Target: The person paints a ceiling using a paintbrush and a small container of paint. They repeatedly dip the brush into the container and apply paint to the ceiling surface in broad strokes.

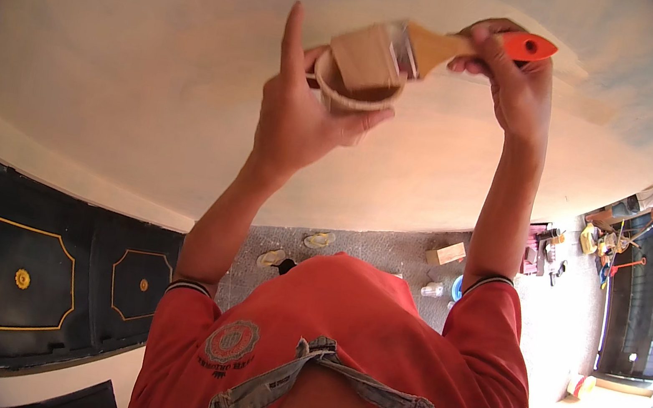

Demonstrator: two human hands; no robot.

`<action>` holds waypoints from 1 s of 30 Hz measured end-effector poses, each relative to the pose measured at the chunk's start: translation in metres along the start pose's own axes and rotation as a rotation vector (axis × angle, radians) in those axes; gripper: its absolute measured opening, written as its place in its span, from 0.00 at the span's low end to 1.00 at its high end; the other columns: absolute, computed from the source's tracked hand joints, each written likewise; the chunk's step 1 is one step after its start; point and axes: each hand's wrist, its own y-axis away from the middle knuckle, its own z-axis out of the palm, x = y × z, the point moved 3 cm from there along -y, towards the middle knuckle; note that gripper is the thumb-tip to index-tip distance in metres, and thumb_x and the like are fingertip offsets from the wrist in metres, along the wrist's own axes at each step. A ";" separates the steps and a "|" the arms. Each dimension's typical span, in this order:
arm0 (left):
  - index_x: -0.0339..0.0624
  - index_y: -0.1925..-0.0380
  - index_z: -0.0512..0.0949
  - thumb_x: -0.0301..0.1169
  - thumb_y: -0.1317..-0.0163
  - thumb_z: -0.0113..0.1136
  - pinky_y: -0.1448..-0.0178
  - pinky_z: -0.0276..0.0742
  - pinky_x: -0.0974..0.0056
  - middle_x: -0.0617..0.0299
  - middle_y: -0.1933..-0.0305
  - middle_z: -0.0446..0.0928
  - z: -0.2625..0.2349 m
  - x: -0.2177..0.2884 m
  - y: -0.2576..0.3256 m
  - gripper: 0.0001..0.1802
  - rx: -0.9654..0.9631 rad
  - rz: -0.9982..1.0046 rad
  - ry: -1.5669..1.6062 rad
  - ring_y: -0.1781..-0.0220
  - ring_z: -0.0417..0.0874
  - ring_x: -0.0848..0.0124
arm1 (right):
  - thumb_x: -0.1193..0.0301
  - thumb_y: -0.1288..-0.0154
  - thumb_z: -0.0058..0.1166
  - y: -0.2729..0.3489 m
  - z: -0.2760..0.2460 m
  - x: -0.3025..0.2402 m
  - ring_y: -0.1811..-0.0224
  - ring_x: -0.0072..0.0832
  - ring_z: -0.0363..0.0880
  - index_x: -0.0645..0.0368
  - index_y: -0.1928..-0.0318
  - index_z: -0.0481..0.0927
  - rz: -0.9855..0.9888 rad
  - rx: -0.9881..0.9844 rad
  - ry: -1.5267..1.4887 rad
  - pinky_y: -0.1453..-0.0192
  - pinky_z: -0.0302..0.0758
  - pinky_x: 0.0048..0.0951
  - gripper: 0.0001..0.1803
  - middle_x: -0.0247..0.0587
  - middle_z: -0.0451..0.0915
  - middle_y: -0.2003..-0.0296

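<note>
My left hand (299,115) is wrapped round a small cup (354,105) with a pale rim, its index finger pointing up past the side. In my right hand (513,84) is a wide paintbrush (432,49) with a wooden handle and an orange end. The brush lies almost level, and its broad, paint-coated bristles (363,56) rest over the mouth of the cup. What the cup holds is mostly hidden by the bristles. Behind both hands spreads a wall (194,74) painted in blurry peach and bluish tones.
A dark double door (23,285) with yellow trim stands at the left. On the grey floor (318,258) below are slippers (319,240), a cardboard box (446,254) and a blue-rimmed container (457,288). Assorted items (612,242) lie near a dark gate (640,318) at the right.
</note>
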 end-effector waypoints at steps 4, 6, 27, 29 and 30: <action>0.30 0.27 0.48 0.40 0.57 0.86 0.46 0.85 0.59 0.42 0.49 0.83 0.005 0.019 -0.041 0.66 0.081 -0.012 -0.043 0.50 0.88 0.58 | 0.75 0.30 0.59 -0.018 -0.018 -0.009 0.65 0.37 0.89 0.76 0.58 0.81 -0.184 0.177 -0.112 0.56 0.86 0.29 0.11 0.49 0.85 0.63; 0.26 0.30 0.52 0.44 0.56 0.85 0.47 0.85 0.58 0.40 0.48 0.82 0.006 0.033 -0.052 0.64 0.104 -0.052 -0.106 0.50 0.88 0.57 | 0.74 0.27 0.57 -0.027 -0.023 -0.005 0.67 0.30 0.88 0.71 0.59 0.81 -0.212 0.224 -0.148 0.60 0.86 0.25 0.09 0.47 0.85 0.66; 0.31 0.37 0.59 0.45 0.58 0.85 0.48 0.86 0.57 0.42 0.52 0.84 0.010 0.034 -0.075 0.57 0.166 -0.011 -0.162 0.52 0.89 0.53 | 0.76 0.30 0.60 -0.001 -0.164 -0.039 0.61 0.40 0.89 0.78 0.56 0.80 -0.537 0.585 0.437 0.50 0.87 0.32 0.12 0.53 0.86 0.61; 0.32 0.39 0.61 0.46 0.58 0.85 0.48 0.86 0.56 0.43 0.53 0.84 0.012 0.035 -0.077 0.54 0.162 -0.035 -0.143 0.52 0.89 0.54 | 0.76 0.30 0.60 0.007 -0.198 -0.047 0.60 0.40 0.89 0.77 0.56 0.80 -0.538 0.647 0.501 0.49 0.87 0.33 0.12 0.53 0.86 0.60; 0.32 0.40 0.62 0.46 0.58 0.85 0.48 0.86 0.56 0.43 0.53 0.84 0.014 0.036 -0.078 0.53 0.158 -0.048 -0.130 0.52 0.89 0.54 | 0.76 0.30 0.60 0.012 -0.213 -0.052 0.59 0.40 0.89 0.77 0.55 0.80 -0.536 0.678 0.527 0.48 0.86 0.33 0.12 0.53 0.85 0.60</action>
